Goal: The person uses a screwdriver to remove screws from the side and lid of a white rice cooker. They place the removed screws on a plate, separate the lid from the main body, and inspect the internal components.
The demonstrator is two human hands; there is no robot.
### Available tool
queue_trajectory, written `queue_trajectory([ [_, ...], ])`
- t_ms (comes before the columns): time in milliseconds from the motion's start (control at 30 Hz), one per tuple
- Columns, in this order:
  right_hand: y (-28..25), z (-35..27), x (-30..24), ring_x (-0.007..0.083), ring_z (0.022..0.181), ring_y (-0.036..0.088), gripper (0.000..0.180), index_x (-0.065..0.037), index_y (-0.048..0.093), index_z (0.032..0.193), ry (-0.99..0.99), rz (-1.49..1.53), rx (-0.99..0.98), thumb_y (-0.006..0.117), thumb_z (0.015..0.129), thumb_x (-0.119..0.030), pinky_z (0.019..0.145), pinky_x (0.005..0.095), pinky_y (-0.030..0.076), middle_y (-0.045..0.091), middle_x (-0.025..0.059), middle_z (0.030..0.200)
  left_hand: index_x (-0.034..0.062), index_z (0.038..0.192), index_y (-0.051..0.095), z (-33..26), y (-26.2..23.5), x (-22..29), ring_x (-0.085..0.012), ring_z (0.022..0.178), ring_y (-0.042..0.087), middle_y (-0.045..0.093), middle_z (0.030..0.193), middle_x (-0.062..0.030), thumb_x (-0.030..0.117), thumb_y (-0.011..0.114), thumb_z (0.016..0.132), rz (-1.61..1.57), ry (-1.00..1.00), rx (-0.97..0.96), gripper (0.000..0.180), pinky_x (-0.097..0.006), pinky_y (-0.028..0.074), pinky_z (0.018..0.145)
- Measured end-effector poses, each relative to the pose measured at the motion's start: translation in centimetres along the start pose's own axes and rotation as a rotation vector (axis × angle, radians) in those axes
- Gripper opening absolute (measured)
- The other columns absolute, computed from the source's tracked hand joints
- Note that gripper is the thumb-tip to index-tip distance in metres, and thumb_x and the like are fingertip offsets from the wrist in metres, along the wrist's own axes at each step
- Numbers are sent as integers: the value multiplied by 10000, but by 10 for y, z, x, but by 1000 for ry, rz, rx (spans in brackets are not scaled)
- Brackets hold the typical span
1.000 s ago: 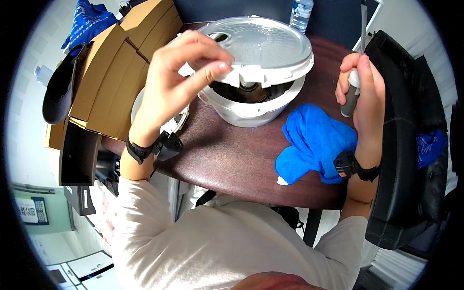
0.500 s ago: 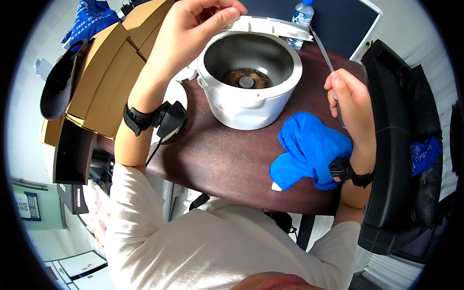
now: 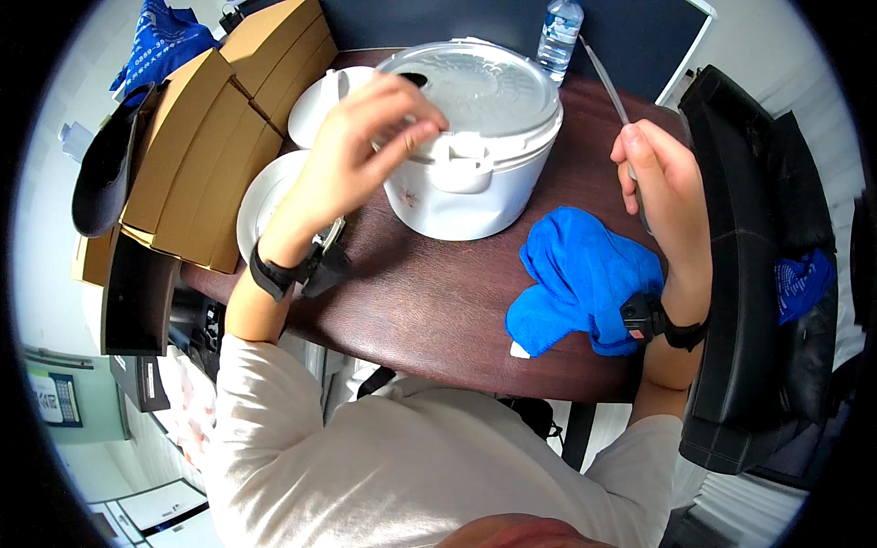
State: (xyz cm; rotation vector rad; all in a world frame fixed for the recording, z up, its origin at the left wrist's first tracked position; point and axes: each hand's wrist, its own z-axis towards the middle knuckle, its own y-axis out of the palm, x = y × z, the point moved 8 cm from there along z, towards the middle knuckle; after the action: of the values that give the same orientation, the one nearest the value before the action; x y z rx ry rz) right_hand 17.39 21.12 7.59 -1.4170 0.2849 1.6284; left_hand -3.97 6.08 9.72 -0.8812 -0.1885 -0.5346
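Note:
A white rice cooker (image 3: 466, 205) stands at the table's far middle. Its lid (image 3: 484, 87), with a clear, round top panel, now lies down over the pot. Beside the lid's front left rim is my left hand (image 3: 365, 137), slightly blurred, its thumb and fingers apart with nothing held between them. In my right hand (image 3: 662, 178), fingers closed around the handle, is a screwdriver (image 3: 605, 80) whose long thin shaft points up and away. A crumpled blue cloth (image 3: 585, 279) lies on the table, left of my right wrist.
Left of the cooker are a white rounded cover (image 3: 315, 108) and a white round piece (image 3: 256, 196), partly behind my left arm. Cardboard boxes (image 3: 196, 155) line the left side. A water bottle (image 3: 559, 41) stands at the back; a black chair (image 3: 735, 274) is at right.
The cooker's lid has swung down from upright onto the pot, hiding its inside. My left hand has come down and nearer with it. My right hand keeps the screwdriver in nearly the same place.

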Motion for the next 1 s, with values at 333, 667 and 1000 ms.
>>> queue_trajectory([
  [333,0,-1,-2,30,498,428,367,-55,558,819,10,-103,-20,450,1054,-316,478,190,340,468,-28,591,24,896,685,-17,-8,48,-268,913,598,632,921,-92,42,666,854,-23,115,64,50,-366,480,812],
  [667,-3,1,1,28,513,429,398,-48,600,790,-24,-47,24,562,1010,-378,457,220,314,468,-32,588,115,1169,663,-52,-55,179,-228,984,627,638,1149,-124,165,567,986,-1374,560,-26,212,-333,559,804],
  [1000,-6,1,-2,35,528,438,393,-38,611,796,-34,-76,38,568,1009,-365,466,230,326,475,-26,598,28,1025,642,-71,-45,181,-280,863,654,627,955,-126,83,541,977,-1545,502,-181,125,-462,586,740],
])
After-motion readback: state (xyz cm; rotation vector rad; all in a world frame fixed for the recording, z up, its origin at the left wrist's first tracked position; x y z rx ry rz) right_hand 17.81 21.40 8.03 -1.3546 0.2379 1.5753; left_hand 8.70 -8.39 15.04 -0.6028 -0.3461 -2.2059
